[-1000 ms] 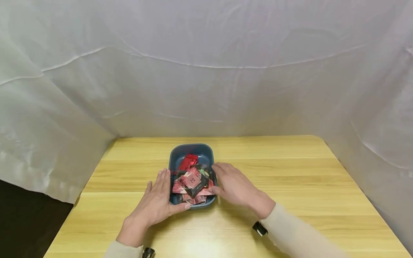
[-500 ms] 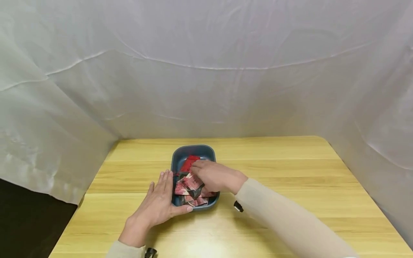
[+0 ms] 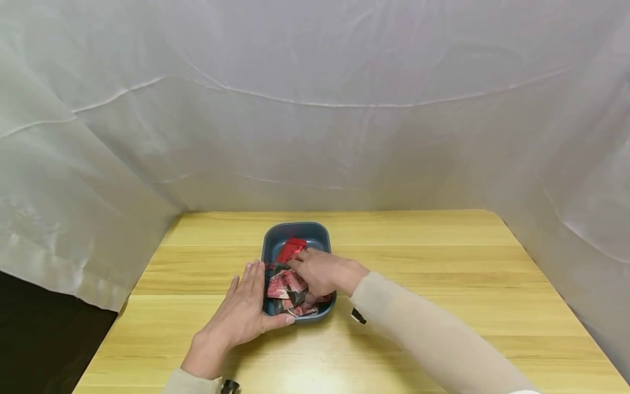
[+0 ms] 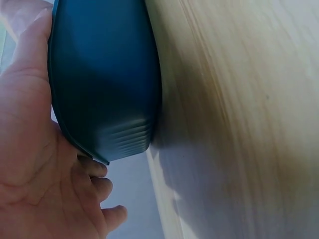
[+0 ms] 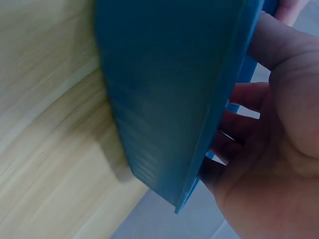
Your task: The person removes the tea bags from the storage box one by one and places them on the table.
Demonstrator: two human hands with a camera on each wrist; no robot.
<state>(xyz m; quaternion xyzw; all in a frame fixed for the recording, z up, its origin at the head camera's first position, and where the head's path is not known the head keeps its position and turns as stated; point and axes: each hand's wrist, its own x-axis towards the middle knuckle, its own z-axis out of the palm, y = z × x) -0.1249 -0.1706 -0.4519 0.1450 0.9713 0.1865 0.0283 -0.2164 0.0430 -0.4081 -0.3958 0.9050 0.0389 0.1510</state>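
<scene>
A dark blue rectangular bin [image 3: 297, 223] stands on the table with several small, flat foil packets [image 3: 281, 284] in it, pink and black. A shiny red packet [image 3: 291, 249] lies toward its far end. My left hand [image 3: 238, 312] rests against the bin's left side, fingers straight, thumb along the near rim. Over the right rim reaches my right hand [image 3: 321, 273], fingers and thumb down among the packets. In the right wrist view its fingers [image 5: 239, 124] bend over the rim into the bin; the wall hides their tips, so I cannot tell whether they grip a packet.
The wooden table [image 3: 433, 306] extends farther to the right of the bin than to its left. Pale grey cloth [image 3: 344, 153] hangs behind and along both sides. A dark area [image 3: 44, 334] lies beyond the table's left edge.
My right hand has moved from the bin's right rim in over the packets, its fingers now deeper among them. The upper packets have shifted and bent. The left hand stays at the bin's side.
</scene>
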